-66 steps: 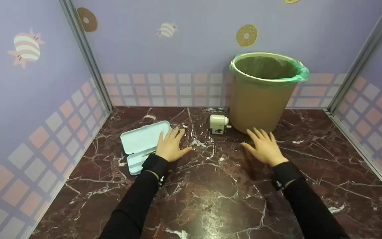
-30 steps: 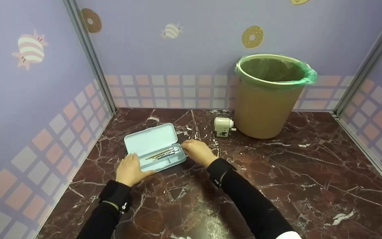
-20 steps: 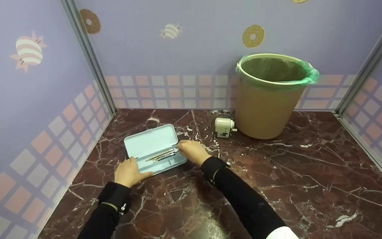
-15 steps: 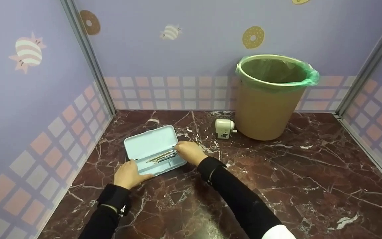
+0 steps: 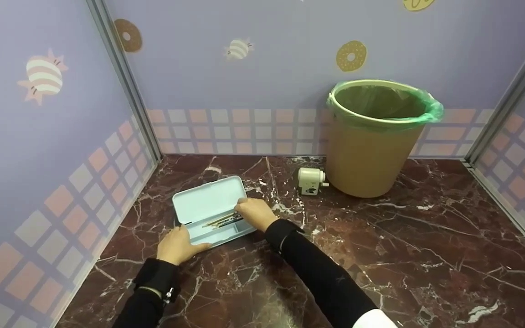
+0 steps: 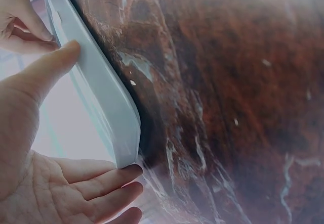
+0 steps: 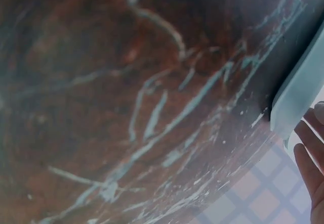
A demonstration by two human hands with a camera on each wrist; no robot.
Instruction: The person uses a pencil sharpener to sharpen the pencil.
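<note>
Fingers of the right hand [image 5: 256,214] bend over the pencils [image 5: 227,222], pinching or not, I can't tell; the left hand's [image 5: 176,246], loosely extended, touch the pencil case [image 5: 205,201] at its near left corner. I'd call it early: lid up, pencils inside, none out that I see, right ends hidden behind the right hand.

Pencils [image 5: 219,222] partly hidden behind right hand [image 5: 255,213]; sleeves [image 5: 321,278] cropped
</note>
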